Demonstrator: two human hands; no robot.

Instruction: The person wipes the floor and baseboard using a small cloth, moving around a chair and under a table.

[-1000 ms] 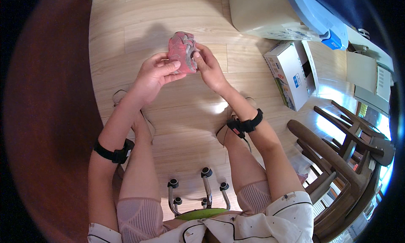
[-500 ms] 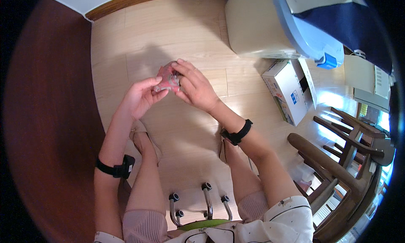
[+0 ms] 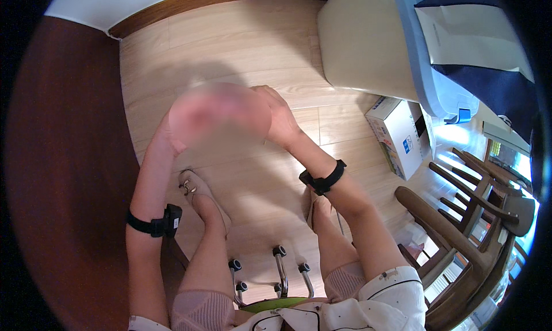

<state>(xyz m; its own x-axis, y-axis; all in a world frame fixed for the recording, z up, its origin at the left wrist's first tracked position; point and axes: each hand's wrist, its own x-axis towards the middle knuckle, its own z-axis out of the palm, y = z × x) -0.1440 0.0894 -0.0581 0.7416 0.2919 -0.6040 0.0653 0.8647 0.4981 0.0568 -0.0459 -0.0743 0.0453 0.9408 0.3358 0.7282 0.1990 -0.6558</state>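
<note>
Both hands are raised in front of me over the floor, facing each other. A soft blurred patch covers the space between them and hides most of the fingers. Within it a reddish-pink smear (image 3: 202, 113) shows, with a purplish tone beside it, too blurred to make out. My left hand (image 3: 175, 136) reaches the patch's left edge, with its fingers hidden. My right hand (image 3: 282, 119) is at its right edge; the back of the hand and wrist show, but its fingertips do not. Each forearm wears a black strap with a small box.
A large pale bin with a blue lid (image 3: 368, 49) stands at the far right, with a white and navy bag (image 3: 471, 37) on top. Near it sit a white carton (image 3: 402, 138) and brown wooden chairs (image 3: 454, 222). A dark brown panel (image 3: 69, 158) runs along the left.
Half a second ago both hands held a small, red, crinkled, clear-wrapped thing; now a blur covers that spot. The view has shifted slightly, and more of my left shoe shows.
</note>
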